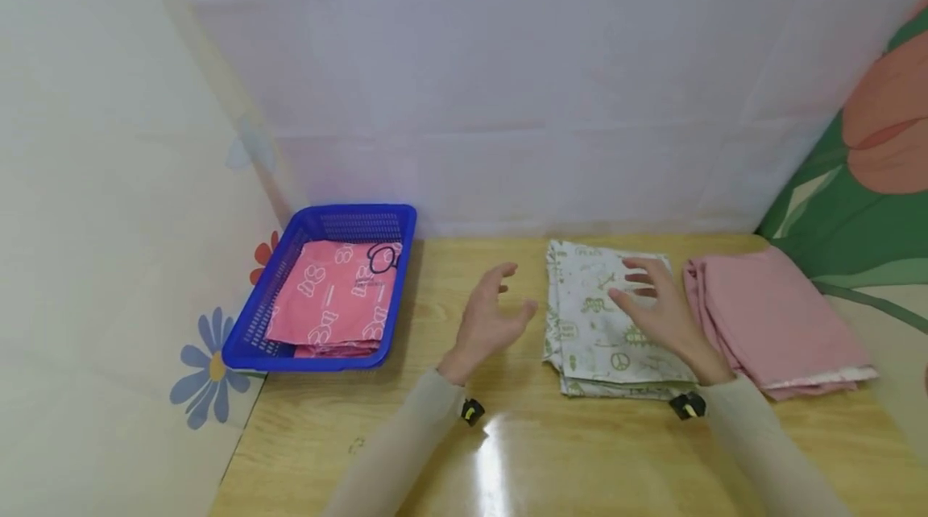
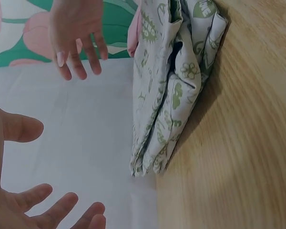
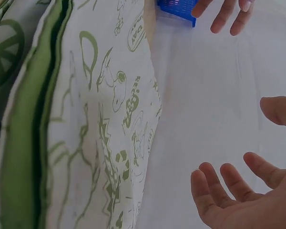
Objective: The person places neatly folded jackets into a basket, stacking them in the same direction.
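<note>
A folded white cloth with green prints [image 1: 590, 316] lies on the wooden table, its layers stacked in a flat rectangle. Over its right part hovers my right hand [image 1: 660, 312], fingers spread and holding nothing. To the left of the cloth my left hand [image 1: 489, 324] is in the air above the table, thumb apart from the loosely bent fingers, with nothing in it. The left wrist view shows the cloth's folded edges [image 2: 181, 90] side-on. Green inner layers [image 3: 26, 143] show at the cloth's edge in the right wrist view.
At the left stands a blue plastic basket [image 1: 235, 348] with a folded pink printed cloth [image 1: 337, 291] inside. A plain pink folded cloth [image 1: 776, 316] lies right of the white-green one. A white sheet [image 1: 493, 98] hangs behind the wooden table [image 1: 551, 452].
</note>
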{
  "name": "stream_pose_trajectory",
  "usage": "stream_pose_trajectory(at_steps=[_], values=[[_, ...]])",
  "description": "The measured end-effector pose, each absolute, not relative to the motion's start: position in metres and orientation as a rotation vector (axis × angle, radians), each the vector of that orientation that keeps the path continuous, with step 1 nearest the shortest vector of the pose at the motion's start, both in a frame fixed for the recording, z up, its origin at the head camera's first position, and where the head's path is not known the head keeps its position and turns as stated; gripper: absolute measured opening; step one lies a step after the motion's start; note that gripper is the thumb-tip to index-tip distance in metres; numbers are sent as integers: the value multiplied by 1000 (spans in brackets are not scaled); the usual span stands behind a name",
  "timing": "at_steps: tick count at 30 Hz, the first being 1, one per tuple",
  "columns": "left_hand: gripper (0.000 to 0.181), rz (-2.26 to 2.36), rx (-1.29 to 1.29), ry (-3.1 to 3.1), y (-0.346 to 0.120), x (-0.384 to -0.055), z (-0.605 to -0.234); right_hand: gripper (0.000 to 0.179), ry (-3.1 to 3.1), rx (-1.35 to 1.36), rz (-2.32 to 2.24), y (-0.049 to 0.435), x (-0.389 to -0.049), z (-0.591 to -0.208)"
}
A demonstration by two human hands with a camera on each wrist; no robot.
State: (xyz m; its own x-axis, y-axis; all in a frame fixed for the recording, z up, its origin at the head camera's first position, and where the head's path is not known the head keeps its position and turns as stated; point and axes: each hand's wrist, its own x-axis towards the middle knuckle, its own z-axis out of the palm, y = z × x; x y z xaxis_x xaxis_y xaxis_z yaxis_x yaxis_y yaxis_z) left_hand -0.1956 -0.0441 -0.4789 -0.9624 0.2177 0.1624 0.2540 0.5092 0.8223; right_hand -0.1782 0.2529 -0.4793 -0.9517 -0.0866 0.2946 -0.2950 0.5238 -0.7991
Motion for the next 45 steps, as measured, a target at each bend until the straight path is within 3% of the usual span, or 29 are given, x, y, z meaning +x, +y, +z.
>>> stream_pose_trajectory(at_steps=[27,38,45], values=[[77,-1595,-444,-2685,-1,-202,-516,64,-2624,216,1233,305,-168,-508],[83,-1504,-469,-2781,20,-208,-533,80,-2759,152,1173,320,-170,-521],[95,-1399,-516,-2898,34,-209,-545,81,-2791,134,1165,326,-171,-531]])
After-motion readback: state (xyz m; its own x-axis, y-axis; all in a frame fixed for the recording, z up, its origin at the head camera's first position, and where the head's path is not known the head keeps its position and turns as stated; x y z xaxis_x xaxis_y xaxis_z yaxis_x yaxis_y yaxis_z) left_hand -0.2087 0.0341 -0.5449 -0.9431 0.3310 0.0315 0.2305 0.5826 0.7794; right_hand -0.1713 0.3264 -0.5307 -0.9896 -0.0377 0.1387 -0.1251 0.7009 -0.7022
